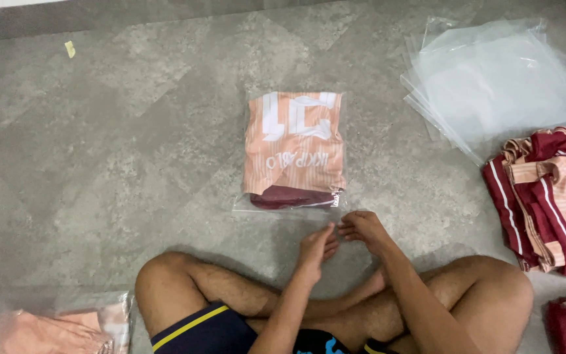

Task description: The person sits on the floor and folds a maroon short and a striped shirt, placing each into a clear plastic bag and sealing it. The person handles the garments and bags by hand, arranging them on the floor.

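On grey stone floor (132, 131), bagged shirt (295, 152)

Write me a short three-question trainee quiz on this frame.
1. True or false: the bagged shirt lies on the floor just beyond both hands.
2. Which side of the frame holds the stack of empty clear bags? A) upper right B) lower left C) centre
3. Fill in: the left hand and right hand meet fingertip to fingertip near the bag's ____ edge.

Key: 1 true; 2 A; 3 near (open) edge. Whether the fingers pinch anything is too small to tell.
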